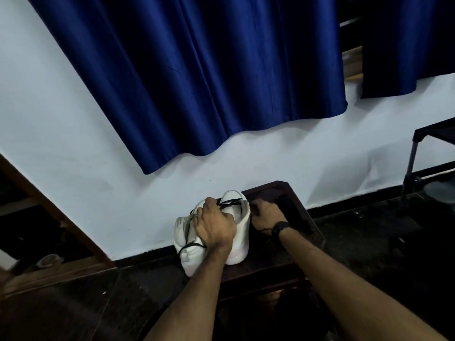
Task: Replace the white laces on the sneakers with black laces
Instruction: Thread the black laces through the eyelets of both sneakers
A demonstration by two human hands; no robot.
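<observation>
Left hand [214, 226] lying over two white sneakers [240, 232] on dark surface [275, 264], fingers curling round black lace [230, 203]; right hand [264, 214] resting beside sneakers, grip unclear

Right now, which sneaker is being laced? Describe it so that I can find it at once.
Below the blue curtain, a dark wooden table stands against the white wall, with two white sneakers on it side by side. It is the right sneaker, between the left hand and the right hand. Black lace crosses its top end, while its neighbour, the left sneaker, lies under the left hand.
</observation>
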